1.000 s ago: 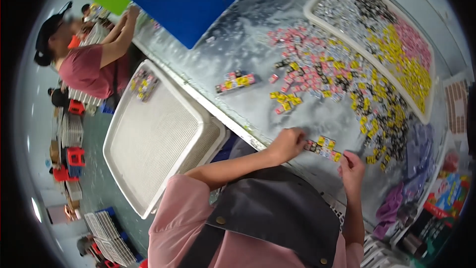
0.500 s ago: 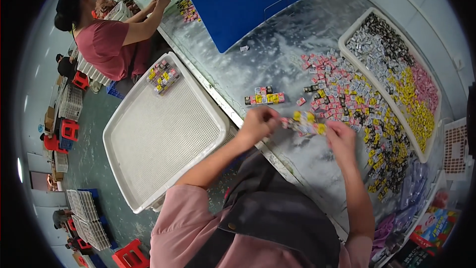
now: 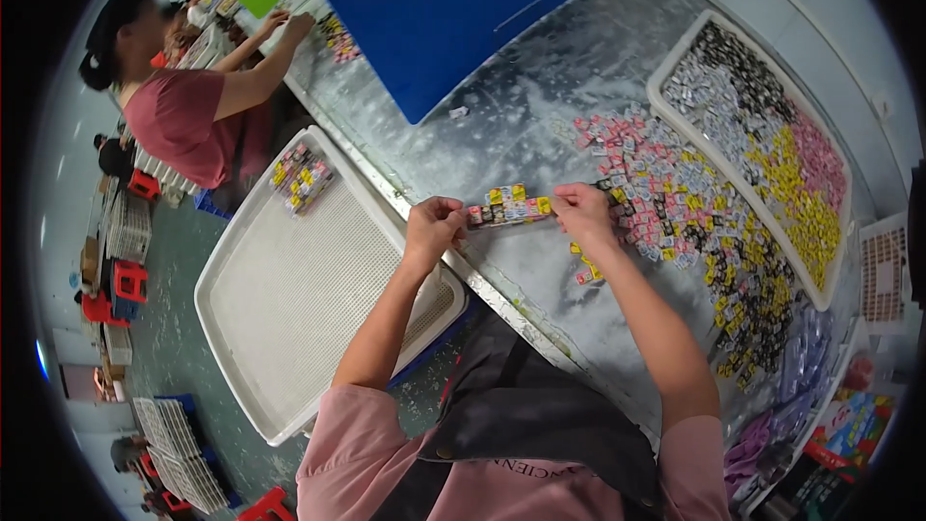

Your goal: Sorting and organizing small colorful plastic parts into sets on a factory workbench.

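Note:
A short block of small wrapped square pieces (image 3: 511, 213), yellow, pink, black and white, lies between my two hands near the table's front edge. My left hand (image 3: 434, 233) pinches its left end with thumb and fingers. At its right end, my right hand (image 3: 585, 216) closes on the block in the same way. A couple of pieces rise above the main row, mostly yellow. Whether the block rests on the table or hangs just above it, I cannot tell. Close below my right hand lie a few loose pieces (image 3: 586, 273).
Many loose pieces (image 3: 675, 203) spread over the table's right. Behind them, a white tray (image 3: 661, 87) holds pieces sorted by colour. A perforated white tray (image 3: 289, 299) at left carries a packed cluster (image 3: 302, 178). A blue panel (image 3: 453, 19) stands ahead; a co-worker (image 3: 183, 116) works at far left.
Both my hands have moved left, from holding a blurred group of pieces to gripping the block's ends. That block's spot earlier held a separate small stack on the table. The view has shifted slightly.

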The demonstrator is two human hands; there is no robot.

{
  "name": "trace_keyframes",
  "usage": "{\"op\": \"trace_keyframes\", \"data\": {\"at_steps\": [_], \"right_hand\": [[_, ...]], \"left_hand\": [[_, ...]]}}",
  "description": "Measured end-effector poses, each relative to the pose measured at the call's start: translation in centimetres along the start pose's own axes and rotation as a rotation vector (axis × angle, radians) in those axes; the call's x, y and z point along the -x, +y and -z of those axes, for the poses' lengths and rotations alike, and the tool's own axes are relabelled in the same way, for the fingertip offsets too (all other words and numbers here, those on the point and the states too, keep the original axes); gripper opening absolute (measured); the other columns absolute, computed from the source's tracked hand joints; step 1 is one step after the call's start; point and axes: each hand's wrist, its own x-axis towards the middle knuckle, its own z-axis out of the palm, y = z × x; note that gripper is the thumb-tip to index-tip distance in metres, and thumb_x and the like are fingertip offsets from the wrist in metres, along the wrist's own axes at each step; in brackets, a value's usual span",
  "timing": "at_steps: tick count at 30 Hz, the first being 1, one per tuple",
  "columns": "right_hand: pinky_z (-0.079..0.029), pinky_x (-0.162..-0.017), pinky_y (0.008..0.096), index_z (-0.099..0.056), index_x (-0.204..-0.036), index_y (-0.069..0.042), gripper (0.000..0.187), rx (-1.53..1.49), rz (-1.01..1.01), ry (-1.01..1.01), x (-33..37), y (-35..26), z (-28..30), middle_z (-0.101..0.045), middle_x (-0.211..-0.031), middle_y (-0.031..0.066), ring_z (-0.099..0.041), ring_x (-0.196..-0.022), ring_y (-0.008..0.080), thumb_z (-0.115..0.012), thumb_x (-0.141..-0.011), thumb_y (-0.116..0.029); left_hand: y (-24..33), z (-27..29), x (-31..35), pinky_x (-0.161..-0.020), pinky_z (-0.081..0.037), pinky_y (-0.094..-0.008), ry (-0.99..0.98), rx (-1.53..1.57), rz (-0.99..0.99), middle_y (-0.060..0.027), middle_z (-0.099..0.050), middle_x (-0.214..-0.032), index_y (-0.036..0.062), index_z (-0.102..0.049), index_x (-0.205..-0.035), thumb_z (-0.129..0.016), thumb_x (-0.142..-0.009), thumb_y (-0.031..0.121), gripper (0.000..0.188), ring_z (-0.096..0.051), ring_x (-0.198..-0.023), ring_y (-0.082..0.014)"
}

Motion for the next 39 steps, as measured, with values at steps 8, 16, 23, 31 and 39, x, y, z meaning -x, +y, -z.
{"op": "trace_keyframes", "data": {"at_steps": [8,16,23,31,39], "right_hand": [[-0.053,-0.065,0.0382,-0.07,-0.086,-0.003,0.009,-0.034,0.289,0.183,2.6,0.1,-1.1,-0.07,-0.075,0.0139,-0.068,-0.069,0.0228,-0.069,-0.083,-0.011],[-0.052,-0.064,0.0296,-0.065,-0.109,-0.005,0.018,0.274,0.446,0.504,21.8,2.5,14.4,-0.06,-0.095,0.0085,-0.063,-0.077,0.0191,-0.065,-0.091,-0.002],[-0.052,-0.082,0.0422,-0.063,-0.106,-0.003,0.021,1.152,0.179,1.091,33.4,12.9,36.0,-0.063,-0.097,0.0152,-0.063,-0.091,0.0345,-0.068,-0.086,-0.005],[-0.046,-0.09,0.0464,-0.064,-0.104,-0.002,0.026,1.193,0.025,1.052,33.7,13.6,42.5,-0.058,-0.105,0.0168,-0.056,-0.103,0.0375,-0.073,-0.081,-0.01],[-0.047,-0.083,0.0458,-0.066,-0.1,-0.004,0.018,1.319,0.236,0.95,30.5,13.9,44.1,-0.058,-0.098,0.0136,-0.058,-0.095,0.0359,-0.072,-0.083,-0.011]], "left_hand": [[-2.5,2.6,-1.1,-0.059,-0.052,-0.0299,0.011,-0.144,-0.033,-0.0095,-0.066,-0.087,-0.0099,-0.055,-0.13,-0.073,-0.089,0.023,0.055,-0.062,-0.065,-0.0154],[-0.9,-0.9,0.7,-0.049,-0.039,-0.0204,0.134,-0.33,-0.482,-0.0014,-0.059,-0.088,0.0009,-0.06,-0.132,-0.063,-0.1,0.024,0.04,-0.048,-0.062,-0.0047],[-0.6,-9.7,3.1,-0.051,-0.037,-0.0196,-0.173,-0.284,-0.535,0.001,-0.059,-0.085,0.0022,-0.063,-0.123,-0.061,-0.102,0.023,0.03,-0.049,-0.064,-0.0045],[0.0,-14.2,7.3,-0.056,-0.043,-0.023,-0.354,-0.376,-0.545,-0.0035,-0.059,-0.089,-0.0005,-0.063,-0.113,-0.063,-0.1,0.021,0.025,-0.054,-0.067,-0.0077],[-1.3,-14.1,8.5,-0.056,-0.046,-0.0243,-0.386,-0.45,-0.513,-0.0029,-0.064,-0.088,0.0014,-0.065,-0.113,-0.063,-0.1,0.021,0.024,-0.061,-0.07,-0.0095]]}}
